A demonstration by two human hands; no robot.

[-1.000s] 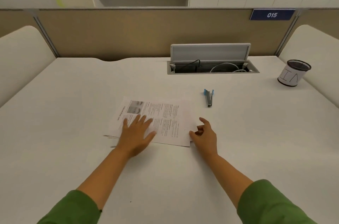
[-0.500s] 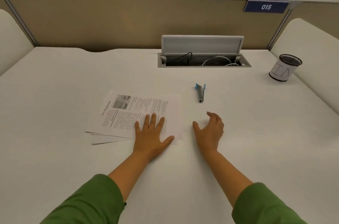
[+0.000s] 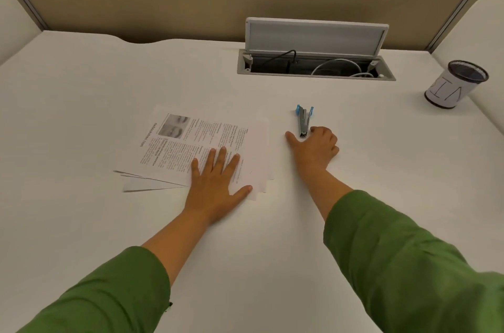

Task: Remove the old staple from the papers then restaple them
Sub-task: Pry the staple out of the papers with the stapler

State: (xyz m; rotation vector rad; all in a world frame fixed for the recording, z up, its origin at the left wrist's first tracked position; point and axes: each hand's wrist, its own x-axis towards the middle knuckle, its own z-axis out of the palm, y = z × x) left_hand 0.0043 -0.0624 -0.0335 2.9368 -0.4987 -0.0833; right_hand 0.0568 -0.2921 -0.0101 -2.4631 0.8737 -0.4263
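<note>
While flat under the palm: papers [image 3: 201,147] sit mid-worktop [image 3: 81,92], left of centre, sheets fanned.
Left hand [image 3: 218,182]: open, pressing papers.
Right hand [image 3: 316,147]: open, fingertips at stapler [image 3: 304,121], not gripping.
Handling: stapler light, rigid; pinch its sides. Papers limp, likely slippery.
Axis: stapler lengthwise toward far edge, blue end away.
Staple: too small to see.

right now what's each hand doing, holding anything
Left hand: open, flat on the papers.
Right hand: open, at the stapler, not gripping yet.
</note>
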